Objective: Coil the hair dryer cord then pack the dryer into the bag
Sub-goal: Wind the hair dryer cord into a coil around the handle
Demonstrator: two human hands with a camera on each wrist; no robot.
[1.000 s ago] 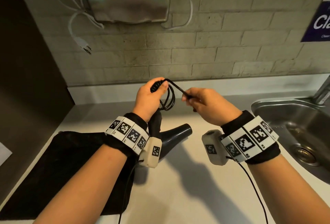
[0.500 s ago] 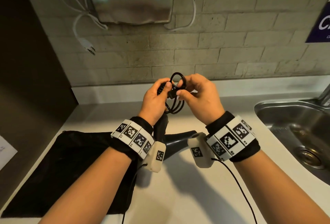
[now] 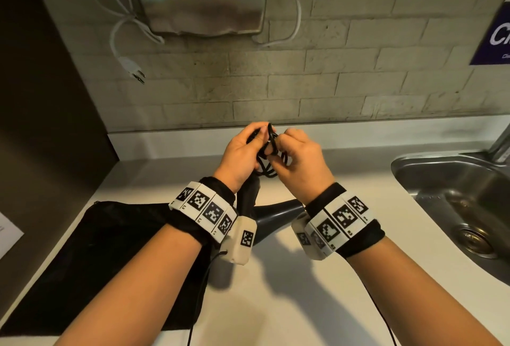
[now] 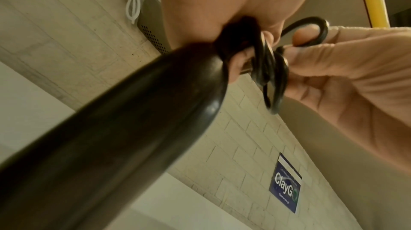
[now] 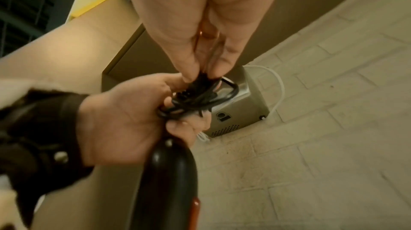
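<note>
Above the white counter [image 3: 276, 304], both hands, left [image 3: 240, 158] and right [image 3: 299, 163], pinch the coiled black cord [image 3: 271, 138], hiding much of the black plastic hair dryer [image 3: 276, 214].

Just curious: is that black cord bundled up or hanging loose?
Bundled: the cord sits in small loops gripped between the left hand and right hand.

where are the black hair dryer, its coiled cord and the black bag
black hair dryer [image 3: 278, 214], head view, on its barrel
coiled black cord [image 4: 275, 82], left wrist view, on the bundled loops
flat black cloth bag [image 3: 105, 251], head view, on its middle
</note>
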